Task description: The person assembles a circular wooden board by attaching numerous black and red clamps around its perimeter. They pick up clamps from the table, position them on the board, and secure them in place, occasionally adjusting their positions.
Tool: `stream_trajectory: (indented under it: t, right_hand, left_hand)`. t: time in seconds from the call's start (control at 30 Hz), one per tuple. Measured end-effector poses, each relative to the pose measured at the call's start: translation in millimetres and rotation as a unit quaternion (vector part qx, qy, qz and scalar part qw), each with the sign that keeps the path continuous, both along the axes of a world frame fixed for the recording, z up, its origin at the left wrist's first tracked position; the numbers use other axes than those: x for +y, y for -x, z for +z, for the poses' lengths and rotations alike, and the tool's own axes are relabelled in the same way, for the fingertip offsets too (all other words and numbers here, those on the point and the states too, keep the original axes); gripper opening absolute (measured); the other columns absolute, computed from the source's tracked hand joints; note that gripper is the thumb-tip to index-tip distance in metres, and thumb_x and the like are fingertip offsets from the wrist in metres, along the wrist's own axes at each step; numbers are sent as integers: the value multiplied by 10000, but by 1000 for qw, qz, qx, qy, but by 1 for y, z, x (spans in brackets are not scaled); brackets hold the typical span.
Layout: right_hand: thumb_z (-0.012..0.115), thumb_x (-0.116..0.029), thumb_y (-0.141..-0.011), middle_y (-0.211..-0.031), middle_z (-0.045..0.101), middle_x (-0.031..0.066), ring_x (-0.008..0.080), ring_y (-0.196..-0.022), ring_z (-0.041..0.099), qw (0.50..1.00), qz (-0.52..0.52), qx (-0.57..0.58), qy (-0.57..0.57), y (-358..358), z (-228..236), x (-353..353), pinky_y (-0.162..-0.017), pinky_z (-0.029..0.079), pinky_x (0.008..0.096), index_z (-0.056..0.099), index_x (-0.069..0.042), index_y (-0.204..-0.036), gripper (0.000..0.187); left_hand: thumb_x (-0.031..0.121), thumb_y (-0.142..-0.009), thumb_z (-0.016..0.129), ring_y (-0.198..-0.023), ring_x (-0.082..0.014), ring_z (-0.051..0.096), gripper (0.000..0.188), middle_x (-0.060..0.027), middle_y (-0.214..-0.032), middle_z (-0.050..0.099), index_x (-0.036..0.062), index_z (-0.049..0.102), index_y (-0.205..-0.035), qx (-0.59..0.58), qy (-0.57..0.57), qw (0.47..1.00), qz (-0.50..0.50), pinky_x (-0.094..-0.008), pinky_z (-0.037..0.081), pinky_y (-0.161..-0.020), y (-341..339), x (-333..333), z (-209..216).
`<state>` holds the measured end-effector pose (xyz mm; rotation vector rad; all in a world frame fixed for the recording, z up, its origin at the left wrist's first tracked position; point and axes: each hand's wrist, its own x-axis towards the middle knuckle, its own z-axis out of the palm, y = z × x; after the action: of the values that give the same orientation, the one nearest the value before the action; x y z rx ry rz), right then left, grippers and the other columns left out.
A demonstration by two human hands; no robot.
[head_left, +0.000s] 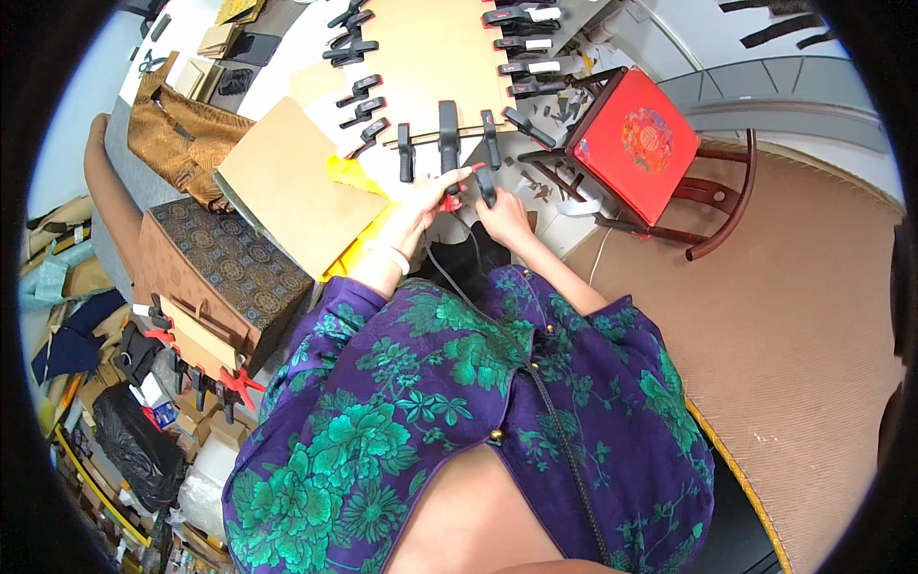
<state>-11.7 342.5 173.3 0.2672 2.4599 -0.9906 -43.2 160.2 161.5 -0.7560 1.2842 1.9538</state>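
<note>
A tan board (435, 57) lies on the white table with black clamps along its two sides and near edge. My left hand (421, 203) is closed around the lower end of a large black clamp (448, 129) that overlaps the board's near edge. Red parts show by these fingers. My right hand (507, 218) grips a smaller black clamp (486, 184), close beside the left fingertips. Two more clamps, a left one (405, 153) and a right one (491, 139), sit at the near edge. Whether the large clamp presses on the board I cannot tell.
A loose tan panel (296, 182) lies left over yellow cloth (352, 174). Brown patterned fabric (186, 134) is beyond it. At right stands a dark wooden chair (722, 196) with a red cushion (645, 143). A clamped board (196, 330) stands low left, near a black bag (139, 445).
</note>
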Motion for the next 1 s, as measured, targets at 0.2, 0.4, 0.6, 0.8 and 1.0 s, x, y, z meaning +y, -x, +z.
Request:
stream_trajectory:
  t: [0.2,0.4,0.6,0.8,1.0]
  right_hand:
    - [640,-301,-857,-878,695,275,454,-888,679,1000,-29,9,6,23,-25,-23,-837,539,514,719,5,-904,320]
    - [643,-285,-856,-846,696,278,435,-886,692,996,-69,53,10,43,-34,-44,-849,544,503,732,28,-858,326]
    - [636,-316,-862,-904,707,277,414,-928,701,994,-95,49,-4,64,-31,-54,-878,546,484,743,20,-926,359]
    - [655,-398,-842,-1066,705,264,395,-1071,672,993,-102,-40,-51,69,-10,-60,-940,529,457,745,-9,-1009,433]
    - [653,-646,-804,-1321,562,338,435,-1236,566,989,-115,-95,-10,44,-7,-52,-1053,437,459,468,128,-1329,953]
  left_hand:
    - [289,-863,785,-543,-131,592,310,-68,-792,677,40,652,-991,-19,19,1000,-3,-255,501,-512,-58,-8,23]
    - [241,-912,730,-577,-106,591,258,-72,-850,692,11,640,-986,-25,11,999,-20,-250,505,-558,-134,-19,70]
    - [254,-848,798,-592,-93,585,302,-63,-876,698,36,647,-992,-50,-11,999,16,-239,520,-567,-149,-35,73]
    - [318,-859,777,-559,-55,477,317,13,-760,602,67,641,-998,-28,-20,999,8,-210,400,-518,-162,-40,84]
    - [320,-864,752,-608,-60,472,334,64,-722,487,83,649,-1076,57,-26,995,-72,-228,368,-533,-174,-59,77]
